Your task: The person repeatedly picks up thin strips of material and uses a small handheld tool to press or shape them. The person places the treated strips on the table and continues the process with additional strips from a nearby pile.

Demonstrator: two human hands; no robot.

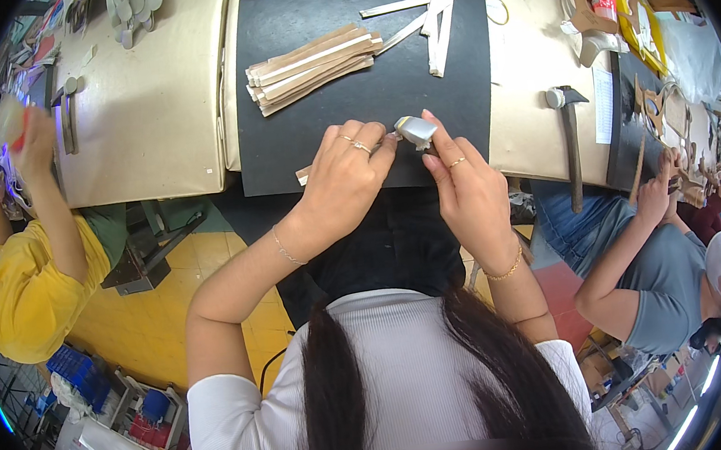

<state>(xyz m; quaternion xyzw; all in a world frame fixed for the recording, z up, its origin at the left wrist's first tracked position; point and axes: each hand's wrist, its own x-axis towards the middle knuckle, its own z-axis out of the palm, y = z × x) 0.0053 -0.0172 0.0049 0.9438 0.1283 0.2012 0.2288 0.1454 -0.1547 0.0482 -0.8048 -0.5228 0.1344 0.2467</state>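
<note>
My left hand (347, 174) is closed at the near edge of the black mat (283, 141). A brown-and-white strip (304, 176) shows beside its wrist side; most of it is hidden under the hand, so the grip on it is partly out of sight. Between the thumb and fingers of my right hand (468, 188) is a small silver-grey piece (417, 131) with a rounded body. Its exact kind is unclear. The left fingertips are right against it. Farther up the mat lies a stack of brown and white strips (311, 69), with several loose white strips (439, 31) crossing each other.
A hammer (572, 144) lies right of the mat, and another hammer (68, 119) lies to the left. Silver-grey flat pieces (131, 8) sit at the far left. People work on both sides, one in a yellow shirt (37, 291), one in grey (658, 292).
</note>
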